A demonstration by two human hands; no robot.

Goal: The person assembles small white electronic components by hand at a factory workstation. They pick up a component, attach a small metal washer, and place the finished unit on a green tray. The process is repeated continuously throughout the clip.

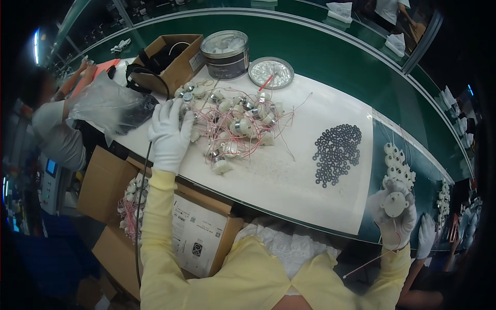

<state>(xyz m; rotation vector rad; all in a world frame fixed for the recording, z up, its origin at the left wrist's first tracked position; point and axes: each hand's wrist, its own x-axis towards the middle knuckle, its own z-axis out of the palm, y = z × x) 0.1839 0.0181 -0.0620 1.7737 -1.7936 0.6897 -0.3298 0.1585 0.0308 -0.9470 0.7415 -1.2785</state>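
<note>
My left hand (170,135), in a white glove, reaches to the left edge of a heap of small white-and-silver motors (243,126) with thin red and white wires. Its fingers are stretched out, and the fingertips touch or nearly touch a motor (187,98) there. At the right end of the table, my gloved right hand (404,219) grips a round white motor (395,204), its flat face upward. A thin wire from it hangs past my wrist. Just beyond that hand, several white motors (398,164) stand in rows on the green mat.
Small dark rings (338,155) lie spread on the white tabletop (289,181). Behind the heap are a cardboard box (178,62), a tin (226,67) and a round dish (288,82) of small clear pieces. An open carton (222,243) stands below. A co-worker's gloved hand (426,235) is at right.
</note>
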